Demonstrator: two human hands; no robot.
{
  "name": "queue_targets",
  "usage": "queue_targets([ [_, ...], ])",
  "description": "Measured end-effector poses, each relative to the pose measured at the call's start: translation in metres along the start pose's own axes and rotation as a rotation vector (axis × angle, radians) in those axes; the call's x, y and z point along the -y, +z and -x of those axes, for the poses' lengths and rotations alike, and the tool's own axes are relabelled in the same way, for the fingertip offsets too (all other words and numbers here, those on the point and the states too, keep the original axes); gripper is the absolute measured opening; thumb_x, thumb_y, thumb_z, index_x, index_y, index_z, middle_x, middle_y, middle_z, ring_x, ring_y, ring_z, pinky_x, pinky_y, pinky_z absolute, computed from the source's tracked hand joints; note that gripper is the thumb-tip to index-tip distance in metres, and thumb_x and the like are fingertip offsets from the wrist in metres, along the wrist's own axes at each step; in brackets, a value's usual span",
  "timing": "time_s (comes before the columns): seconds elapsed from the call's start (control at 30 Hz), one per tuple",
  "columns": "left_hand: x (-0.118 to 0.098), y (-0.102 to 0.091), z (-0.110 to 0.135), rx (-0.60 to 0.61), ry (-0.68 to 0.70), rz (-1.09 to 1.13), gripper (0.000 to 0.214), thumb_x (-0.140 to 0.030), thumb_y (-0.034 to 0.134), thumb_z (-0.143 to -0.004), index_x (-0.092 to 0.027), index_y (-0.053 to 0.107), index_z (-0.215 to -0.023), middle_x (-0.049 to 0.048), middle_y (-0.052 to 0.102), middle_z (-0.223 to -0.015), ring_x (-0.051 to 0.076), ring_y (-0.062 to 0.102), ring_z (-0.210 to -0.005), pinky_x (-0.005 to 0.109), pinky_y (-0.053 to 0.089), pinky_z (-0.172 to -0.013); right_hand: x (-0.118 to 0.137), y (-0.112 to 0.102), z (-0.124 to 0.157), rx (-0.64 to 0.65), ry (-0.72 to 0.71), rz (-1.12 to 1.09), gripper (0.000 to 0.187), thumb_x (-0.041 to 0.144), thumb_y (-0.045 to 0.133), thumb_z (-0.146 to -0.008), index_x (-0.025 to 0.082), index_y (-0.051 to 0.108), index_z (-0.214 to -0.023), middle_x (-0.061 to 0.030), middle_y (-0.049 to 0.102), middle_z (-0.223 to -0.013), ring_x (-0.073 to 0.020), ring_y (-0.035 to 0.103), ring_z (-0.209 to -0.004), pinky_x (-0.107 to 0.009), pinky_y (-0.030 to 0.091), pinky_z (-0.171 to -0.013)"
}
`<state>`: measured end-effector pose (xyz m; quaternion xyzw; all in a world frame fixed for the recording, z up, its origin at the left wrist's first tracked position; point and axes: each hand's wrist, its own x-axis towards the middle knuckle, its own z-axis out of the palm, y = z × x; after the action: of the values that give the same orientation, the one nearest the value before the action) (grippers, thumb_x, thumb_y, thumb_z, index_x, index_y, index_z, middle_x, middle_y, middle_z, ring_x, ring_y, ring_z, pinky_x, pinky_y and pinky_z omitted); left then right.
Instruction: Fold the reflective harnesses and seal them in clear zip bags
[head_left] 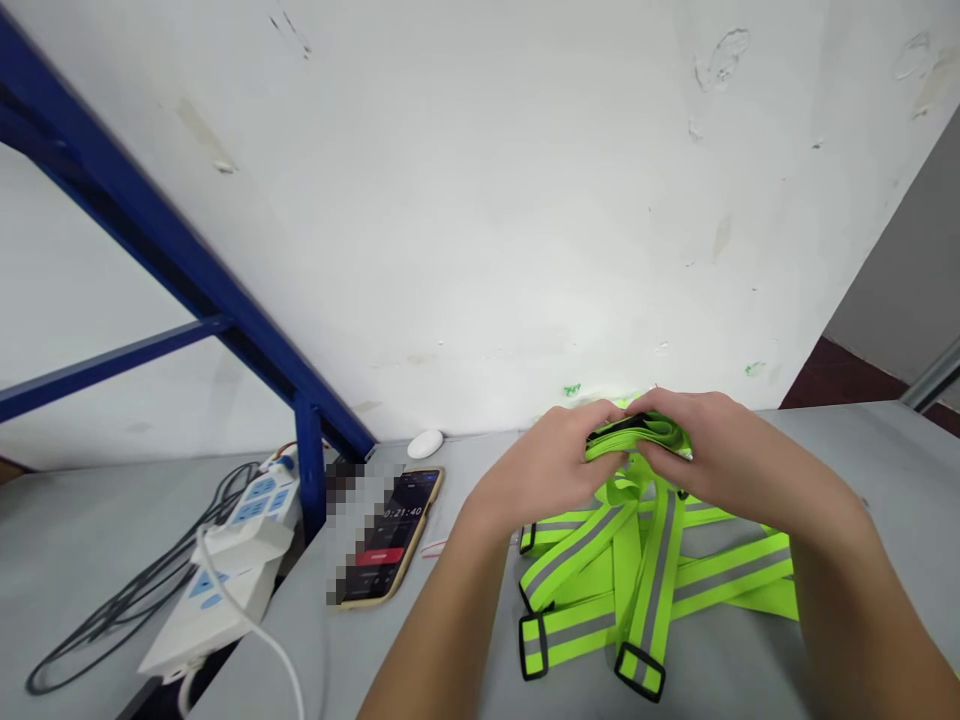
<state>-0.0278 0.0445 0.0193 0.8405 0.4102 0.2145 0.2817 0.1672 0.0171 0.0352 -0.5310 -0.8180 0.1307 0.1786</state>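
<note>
Between my two hands, just above the grey table, is a folded bundle of neon-green reflective strap (637, 437). My left hand (559, 455) pinches its left end, and my right hand (686, 440) grips the right end, fingers on top and thumb below. Under the hands lies a loose pile of the same reflective straps (574, 575), bright green with a grey stripe. Black buckles (640, 671) show at the strap ends nearest me. Part of the pile is hidden behind my right forearm.
Left of my arms lies a phone (394, 540) with a timer on its screen, near a white oval object (425, 444). A blue metal frame (247, 330) slants down on the left. Beyond it are white power strips (232, 580) and black cables (150, 590). A white wall (510, 220) rises behind the table (885, 480).
</note>
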Motion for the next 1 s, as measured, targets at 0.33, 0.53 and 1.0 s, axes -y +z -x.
queue_targets([
  [0.33,0.006,0.004,-0.008,-0.018,-0.094,0.413,0.034,-0.035,0.060,-0.084,-0.025,0.060,-0.117,0.0040,0.068,-0.104,0.017,0.063,-0.078,0.025,0.045,-0.061,-0.013,-0.001,0.006,-0.141,0.053,-0.091,0.052,0.044,0.057,-0.086,0.029,0.040,-0.133,-0.0069,0.065,-0.116,-0.0211,0.066,-0.081,-0.030,0.050,-0.062],
  [0.53,0.004,0.006,-0.010,-0.022,-0.094,0.672,0.032,-0.031,0.066,-0.082,-0.022,0.057,-0.111,0.0023,0.067,-0.092,0.014,0.062,-0.074,0.023,0.044,-0.061,-0.016,0.001,-0.007,-0.347,0.077,-0.269,0.031,0.043,0.062,-0.084,0.026,0.049,-0.107,-0.0045,0.069,-0.097,-0.0203,0.066,-0.079,-0.027,0.047,-0.058],
  [1.0,0.014,0.027,-0.021,0.074,-0.207,1.289,0.050,-0.054,0.066,-0.080,-0.022,0.050,-0.115,0.0065,0.067,-0.094,0.021,0.069,-0.071,0.031,0.053,-0.059,-0.018,0.014,-0.020,-0.455,-0.088,-0.405,0.011,0.029,0.057,-0.090,0.027,0.053,-0.100,-0.0002,0.072,-0.097,-0.0187,0.069,-0.084,-0.029,0.053,-0.064],
])
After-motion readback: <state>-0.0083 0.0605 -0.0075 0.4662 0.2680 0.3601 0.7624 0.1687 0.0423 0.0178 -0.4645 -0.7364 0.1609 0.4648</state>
